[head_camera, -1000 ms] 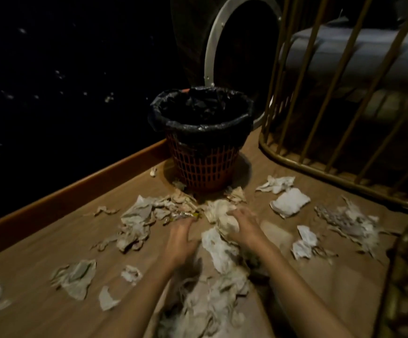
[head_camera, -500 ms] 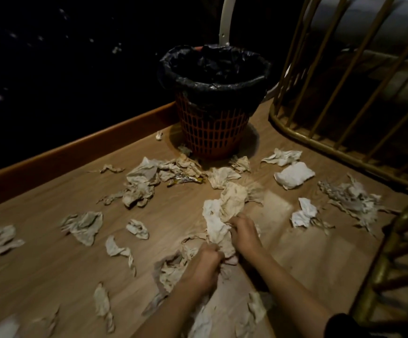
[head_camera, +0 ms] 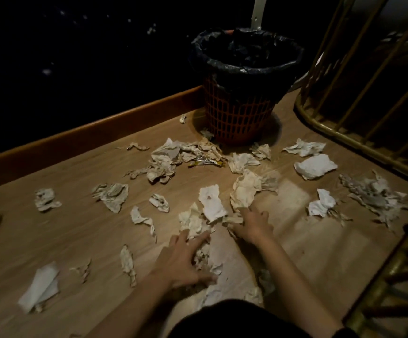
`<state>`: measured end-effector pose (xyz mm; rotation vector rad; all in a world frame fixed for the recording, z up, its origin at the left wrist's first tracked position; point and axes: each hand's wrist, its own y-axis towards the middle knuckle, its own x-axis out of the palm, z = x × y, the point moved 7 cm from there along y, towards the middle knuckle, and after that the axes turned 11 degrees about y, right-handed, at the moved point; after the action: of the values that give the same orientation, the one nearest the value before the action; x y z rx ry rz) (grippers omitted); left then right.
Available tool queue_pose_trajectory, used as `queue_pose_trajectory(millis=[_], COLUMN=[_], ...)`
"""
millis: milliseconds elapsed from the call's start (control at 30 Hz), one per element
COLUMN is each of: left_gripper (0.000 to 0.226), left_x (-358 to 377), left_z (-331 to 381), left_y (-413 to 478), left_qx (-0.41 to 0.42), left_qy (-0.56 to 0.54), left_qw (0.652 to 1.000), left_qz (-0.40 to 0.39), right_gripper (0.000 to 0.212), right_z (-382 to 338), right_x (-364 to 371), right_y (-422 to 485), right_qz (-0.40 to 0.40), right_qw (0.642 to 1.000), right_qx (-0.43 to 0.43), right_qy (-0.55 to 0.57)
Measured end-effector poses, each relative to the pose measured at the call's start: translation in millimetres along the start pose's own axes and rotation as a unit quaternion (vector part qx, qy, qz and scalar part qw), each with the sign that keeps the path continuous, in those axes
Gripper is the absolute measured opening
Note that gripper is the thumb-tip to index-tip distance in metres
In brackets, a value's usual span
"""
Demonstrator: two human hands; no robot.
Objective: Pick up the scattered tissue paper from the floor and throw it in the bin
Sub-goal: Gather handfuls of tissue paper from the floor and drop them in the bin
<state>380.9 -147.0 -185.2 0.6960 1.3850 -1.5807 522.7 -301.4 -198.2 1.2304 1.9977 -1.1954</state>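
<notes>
Head view. Tissue (head_camera: 212,203) lies scattered over the wooden floor (head_camera: 76,230), thickest in a crumpled heap between the two hands and in a clump just before the bin (head_camera: 240,93). More scraps lie out to left and right; nothing shows in the bin beyond its black liner (head_camera: 246,53), though the inside is too dark to be sure.

Left hand (head_camera: 185,259) is low on the floor, fingers (head_camera: 181,236) spread and laid over the near part of the heap, touching it but not closed round it. Right hand (head_camera: 251,223) rests on the far part, fingers loosely curled; whether they pinch a piece I cannot tell, some blur there.

Step in hand, by my reading: raking the middle pile together, not yet lifted. Task barely begun, nearly all the paper still down.

Next move calls for both hands to close inward, bunch the heap into one wad, lift it clear, and carry it forward over the rim. Loose thin scraps may slip out underneath.
</notes>
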Motion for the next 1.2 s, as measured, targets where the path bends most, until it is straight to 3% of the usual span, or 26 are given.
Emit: queue_pose_trajectory(millis=[67, 133, 233, 367, 433, 500, 600, 667, 733, 800, 933, 1067, 1133, 1200], left_gripper=[0.097, 0.073, 0.035, 0.016, 0.022, 0.034, 0.057, 0.075, 0.072, 0.054, 0.042, 0.045, 0.051, 0.059], left_x=[15.0, 22.7, 21.2, -3.8, -18.7, -20.3, 7.6, 34.8, 52.5, 55.2, 38.5, -5.7, -27.0, -41.2], left_z=[16.7, 32.2, 39.0, 29.3, 22.2, 20.9, 28.4, 34.7, 39.4, 40.9, 18.6, -23.6, -47.8, -70.0], left_y=[-1.8, -0.1, 3.3, -3.4, -15.2, -31.1, -53.8, -64.2, -68.0, -60.6, -36.1, -27.6, -22.9, -12.7], left_qx=[-0.006, 0.001, 0.015, 0.059, 0.082, 0.121, 0.158, 0.161, 0.168, 0.17, 0.122, 0.015, -0.034, -0.081], left_qy=[0.02, 0.063, 0.016, -0.05, -0.048, -0.028, 0.064, 0.128, 0.182, 0.194, 0.068, -0.07, -0.085, -0.064], left_qw=[1.0, 0.997, 0.993, 0.987, 0.979, 0.977, 0.983, 0.978, 0.965, 0.965, 0.988, 0.979, 0.967, 0.964], left_qz=[0.007, 0.049, 0.117, 0.144, 0.181, 0.176, 0.071, -0.038, -0.087, -0.046, 0.064, 0.191, 0.237, 0.243], right_gripper=[0.044, 0.043, 0.036, 0.034, 0.038, 0.043, 0.071, 0.084, 0.074, 0.058, 0.035, 0.036, 0.045, 0.06], right_z=[5.2, 7.8, 9.8, 28.4, 45.2, 60.1, 67.8, 62.2, 55.0, 47.0, 27.0, -9.4, -34.8, -57.5], right_x=[12.2, 17.9, 14.0, -18.0, -21.7, -4.5, 35.8, 48.0, 51.5, 52.9, 43.3, 1.1, -6.0, 8.6], right_y=[-21.8, -35.5, -39.8, -64.2, -84.1, -97.9, -112.6, -117.3, -114.9, -108.6, -82.4, -51.1, -32.6, -18.0], right_qz=[0.073, 0.139, 0.14, 0.213, 0.234, 0.166, 0.01, -0.006, 0.038, 0.098, 0.143, 0.219, 0.184, 0.057], right_qw=[0.996, 0.984, 0.977, 0.962, 0.964, 0.981, 0.995, 0.997, 0.997, 0.987, 0.971, 0.953, 0.965, 0.989], right_qx=[-0.036, -0.069, -0.09, -0.045, -0.002, 0.045, 0.084, 0.06, 0.018, -0.027, -0.048, -0.038, -0.048, -0.057], right_qy=[0.034, 0.083, 0.131, 0.163, 0.129, 0.092, 0.052, 0.04, 0.063, 0.124, 0.186, 0.208, 0.18, 0.12])
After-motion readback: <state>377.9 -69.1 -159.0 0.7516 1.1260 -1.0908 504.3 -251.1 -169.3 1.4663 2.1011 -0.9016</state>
